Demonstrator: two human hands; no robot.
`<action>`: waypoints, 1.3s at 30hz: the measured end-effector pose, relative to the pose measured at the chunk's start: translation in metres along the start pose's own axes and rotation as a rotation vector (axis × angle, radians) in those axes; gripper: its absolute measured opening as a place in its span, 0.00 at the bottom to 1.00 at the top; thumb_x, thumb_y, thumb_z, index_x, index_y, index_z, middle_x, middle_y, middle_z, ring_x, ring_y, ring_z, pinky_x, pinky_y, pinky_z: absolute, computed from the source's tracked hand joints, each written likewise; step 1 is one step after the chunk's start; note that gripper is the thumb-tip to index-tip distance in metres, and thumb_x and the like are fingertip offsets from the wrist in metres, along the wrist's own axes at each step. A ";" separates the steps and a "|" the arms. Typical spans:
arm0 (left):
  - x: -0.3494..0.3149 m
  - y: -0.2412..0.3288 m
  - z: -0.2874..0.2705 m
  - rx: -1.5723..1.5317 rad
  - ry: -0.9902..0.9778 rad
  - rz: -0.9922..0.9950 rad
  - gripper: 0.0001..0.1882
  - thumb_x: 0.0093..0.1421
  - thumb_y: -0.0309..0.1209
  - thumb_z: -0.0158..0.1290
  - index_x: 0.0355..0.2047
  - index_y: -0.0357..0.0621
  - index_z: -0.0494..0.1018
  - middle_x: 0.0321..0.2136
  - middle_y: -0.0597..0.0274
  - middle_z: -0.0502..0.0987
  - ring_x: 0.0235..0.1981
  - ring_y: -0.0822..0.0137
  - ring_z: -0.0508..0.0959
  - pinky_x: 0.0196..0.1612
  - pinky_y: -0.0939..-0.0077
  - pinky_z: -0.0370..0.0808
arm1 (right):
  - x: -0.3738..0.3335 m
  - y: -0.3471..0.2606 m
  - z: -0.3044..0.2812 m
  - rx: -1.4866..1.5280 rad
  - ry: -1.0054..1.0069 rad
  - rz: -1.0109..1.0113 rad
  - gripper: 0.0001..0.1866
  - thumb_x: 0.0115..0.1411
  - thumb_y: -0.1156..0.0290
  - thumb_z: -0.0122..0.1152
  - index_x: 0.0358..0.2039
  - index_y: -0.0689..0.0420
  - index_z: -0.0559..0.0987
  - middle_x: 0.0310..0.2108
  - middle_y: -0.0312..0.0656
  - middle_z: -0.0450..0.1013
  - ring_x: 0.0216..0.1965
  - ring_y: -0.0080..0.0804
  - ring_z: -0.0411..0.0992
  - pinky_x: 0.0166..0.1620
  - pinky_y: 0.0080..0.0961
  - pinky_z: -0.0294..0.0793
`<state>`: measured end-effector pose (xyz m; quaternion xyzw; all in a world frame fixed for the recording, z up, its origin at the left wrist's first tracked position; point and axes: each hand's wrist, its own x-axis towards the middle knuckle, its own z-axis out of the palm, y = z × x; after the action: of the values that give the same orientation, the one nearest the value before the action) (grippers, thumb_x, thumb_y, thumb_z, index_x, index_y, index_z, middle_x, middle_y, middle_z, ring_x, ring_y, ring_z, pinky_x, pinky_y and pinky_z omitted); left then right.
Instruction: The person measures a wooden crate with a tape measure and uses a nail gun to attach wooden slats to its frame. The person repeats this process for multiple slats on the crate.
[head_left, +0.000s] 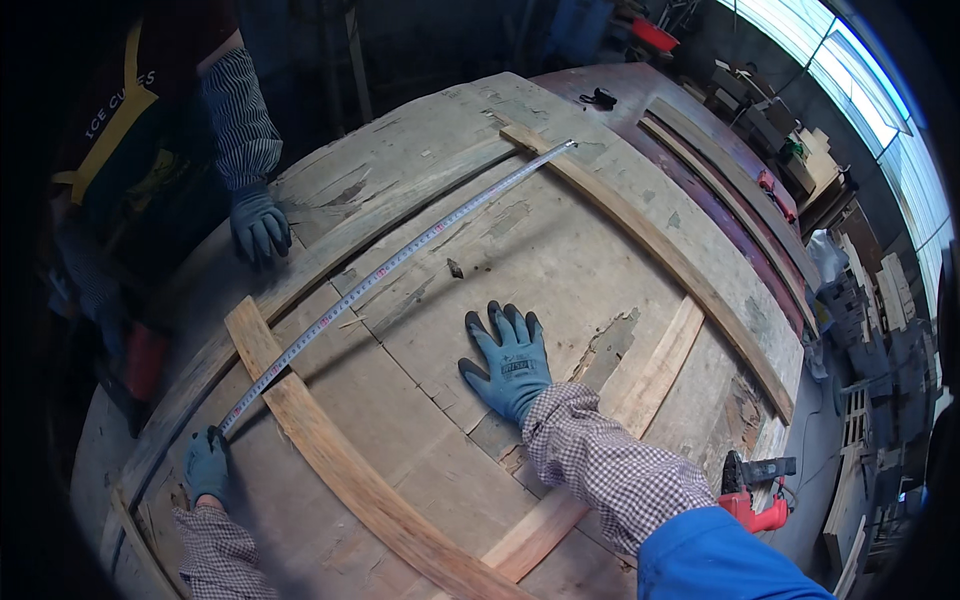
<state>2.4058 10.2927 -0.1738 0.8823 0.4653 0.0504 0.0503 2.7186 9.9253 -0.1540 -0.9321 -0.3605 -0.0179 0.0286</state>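
Note:
My left hand [207, 466], in a blue-grey glove, is closed on the near end of a tape measure [380, 270]. The white blade runs out straight, away and to the right. It crosses a near wooden strip [330, 450] and reaches a far wooden strip [650, 235], its tip just past that strip's edge. The tape's case is not visible, hidden at my hand. Gloved alike, my right hand [510, 365] lies flat on the worn wooden tabletop [420, 350] with its fingers spread, holding nothing. Beyond my right forearm, a pale board [655, 365] joins the strips crosswise.
A co-worker's gloved hand [260, 225] rests at the table's left edge, near a long side strip [400, 205]. Low at left hangs a red and black tool [148, 360]. A red power tool [755, 505] lies at the right edge. Planks [735, 190] lie on the reddish table behind.

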 end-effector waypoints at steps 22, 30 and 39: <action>-0.006 -0.007 -0.018 0.057 -0.075 -0.058 0.14 0.60 0.38 0.43 0.42 0.48 0.70 0.43 0.50 0.71 0.43 0.49 0.70 0.46 0.58 0.65 | 0.003 -0.004 -0.006 0.037 -0.026 0.007 0.34 0.56 0.45 0.40 0.62 0.44 0.52 0.63 0.46 0.44 0.64 0.42 0.41 0.63 0.46 0.31; -0.007 0.008 -0.025 -0.020 -0.151 -0.106 0.15 0.60 0.37 0.42 0.43 0.46 0.70 0.42 0.49 0.71 0.44 0.49 0.70 0.48 0.60 0.65 | 0.002 -0.002 -0.008 0.031 -0.057 0.013 0.34 0.57 0.45 0.38 0.62 0.44 0.51 0.64 0.45 0.43 0.65 0.41 0.39 0.63 0.46 0.30; -0.010 -0.013 -0.021 0.012 -0.081 -0.046 0.15 0.59 0.38 0.43 0.42 0.46 0.71 0.42 0.49 0.71 0.44 0.48 0.70 0.47 0.60 0.66 | 0.003 0.000 -0.004 0.010 -0.036 0.014 0.34 0.57 0.45 0.39 0.62 0.44 0.51 0.64 0.46 0.44 0.64 0.41 0.40 0.63 0.46 0.30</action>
<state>2.3868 10.2922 -0.1547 0.8731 0.4832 0.0105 0.0647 2.7211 9.9272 -0.1494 -0.9347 -0.3543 0.0011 0.0271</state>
